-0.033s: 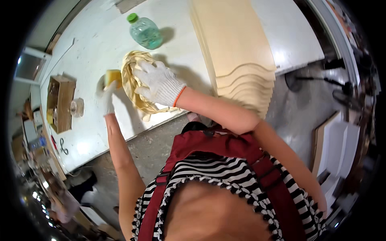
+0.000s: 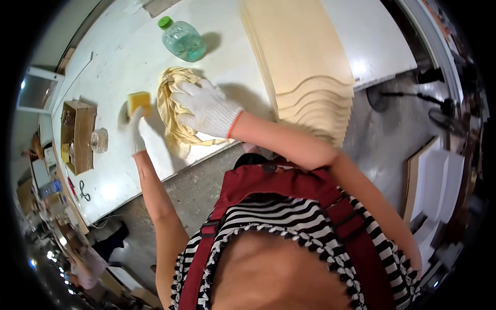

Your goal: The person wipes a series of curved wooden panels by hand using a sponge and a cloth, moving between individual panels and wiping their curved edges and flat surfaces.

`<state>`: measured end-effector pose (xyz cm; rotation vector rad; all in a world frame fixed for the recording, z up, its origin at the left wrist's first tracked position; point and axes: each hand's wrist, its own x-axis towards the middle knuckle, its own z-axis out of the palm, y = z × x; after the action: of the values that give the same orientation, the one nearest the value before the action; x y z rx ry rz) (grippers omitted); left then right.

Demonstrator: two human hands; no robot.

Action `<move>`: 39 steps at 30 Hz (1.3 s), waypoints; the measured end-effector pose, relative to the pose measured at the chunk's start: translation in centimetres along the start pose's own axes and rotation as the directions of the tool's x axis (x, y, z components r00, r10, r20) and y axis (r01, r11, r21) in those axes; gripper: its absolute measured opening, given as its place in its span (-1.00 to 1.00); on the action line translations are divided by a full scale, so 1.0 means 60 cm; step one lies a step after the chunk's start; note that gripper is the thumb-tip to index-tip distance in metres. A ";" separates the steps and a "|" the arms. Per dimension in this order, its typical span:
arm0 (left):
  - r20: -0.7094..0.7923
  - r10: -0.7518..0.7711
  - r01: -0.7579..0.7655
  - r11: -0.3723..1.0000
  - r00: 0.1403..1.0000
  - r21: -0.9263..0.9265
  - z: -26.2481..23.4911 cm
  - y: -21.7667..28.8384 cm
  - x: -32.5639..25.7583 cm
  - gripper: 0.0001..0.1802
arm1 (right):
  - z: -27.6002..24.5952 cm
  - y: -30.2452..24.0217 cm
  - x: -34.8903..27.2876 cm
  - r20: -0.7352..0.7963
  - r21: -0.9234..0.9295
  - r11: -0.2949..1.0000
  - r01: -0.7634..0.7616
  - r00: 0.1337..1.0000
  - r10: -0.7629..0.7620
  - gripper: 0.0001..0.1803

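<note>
A yellow sponge-like block (image 2: 138, 101) is gripped in my left hand (image 2: 135, 132), the fingertips closed on its near side. This hand wears a white glove and is held over the white table, left of a crumpled cloth. My right hand (image 2: 211, 109), in a white knit glove with an orange cuff edge, lies on the pale yellow cloth (image 2: 168, 98) with its fingers spread. The cloth is bunched in an upright heap near the table's front edge, and part of it is hidden under the right hand.
A clear bottle with a green cap (image 2: 183, 41) stands beyond the cloth. Stacked pale wavy-edged boards (image 2: 299, 57) lie to the right. At left are a cardboard box (image 2: 82, 137), a small clear jar (image 2: 99, 140) and scissors (image 2: 84, 191) on the white table (image 2: 116, 178).
My left hand has shifted slightly left and toward me with the yellow block. The right hand stays on the cloth, its fingers still spread.
</note>
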<state>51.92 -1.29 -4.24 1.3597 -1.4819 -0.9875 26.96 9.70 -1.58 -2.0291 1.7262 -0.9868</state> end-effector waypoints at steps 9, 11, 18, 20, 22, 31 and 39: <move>0.443 -0.093 0.249 0.919 0.891 -0.307 0.160 0.184 -0.235 0.06 | -0.196 0.010 -0.194 -0.195 0.246 0.950 0.193 0.970 -0.147 -0.25; 0.590 -0.143 0.430 0.818 0.795 -0.382 0.202 0.200 -0.266 0.10 | -0.221 0.024 -0.228 -0.218 0.120 0.965 0.232 0.955 -0.202 -0.15; 0.798 -0.311 0.736 0.638 0.516 -0.227 0.286 0.205 -0.348 0.02 | -0.281 0.076 -0.331 -0.105 0.510 0.858 0.062 0.994 -0.010 0.08; 0.854 -0.284 0.771 0.607 0.436 -0.192 0.302 0.202 -0.360 0.00 | -0.295 0.097 -0.361 0.034 0.714 0.698 -0.063 0.998 0.056 0.12; 0.901 -0.253 0.775 0.618 0.354 -0.131 0.321 0.201 -0.373 -0.03 | -0.303 0.114 -0.384 0.186 0.770 0.588 -0.247 0.969 0.164 0.15; 0.919 -0.294 0.740 0.672 0.261 0.005 0.355 0.204 -0.401 -0.20 | -0.270 0.077 -0.443 0.236 0.885 0.234 -0.402 0.821 0.519 0.06; 0.938 -0.164 0.483 0.876 0.307 -0.005 0.282 0.166 -0.316 -0.34 | -0.227 0.030 -0.455 -0.049 0.932 0.235 -0.275 0.547 0.836 -0.12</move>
<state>33.22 18.41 -1.61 0.8510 -1.6978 -2.4635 15.43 37.96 -1.24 -0.2937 1.4658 -1.7360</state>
